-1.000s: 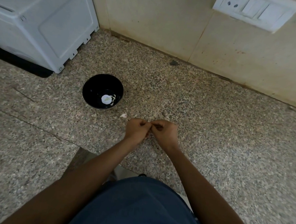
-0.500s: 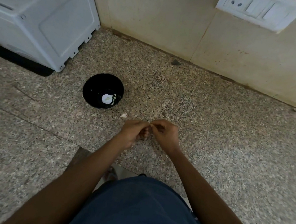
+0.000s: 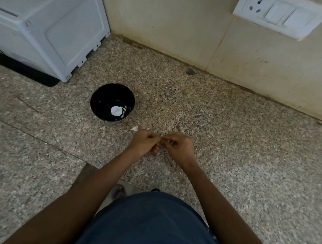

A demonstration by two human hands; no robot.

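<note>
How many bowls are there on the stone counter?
1: a round black bowl, between the white plastic appliance and the left hand. No other shows.

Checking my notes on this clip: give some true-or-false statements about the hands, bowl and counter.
1. The left hand and the right hand both pinch one small pale piece between them. True.
2. The round black bowl is empty. False: white pieces lie in it.
3. The bowl stands beside the right hand. False: it stands on the left hand's side, apart from it.
4. A small white scrap lies on the speckled stone counter near the left hand. True.
</note>
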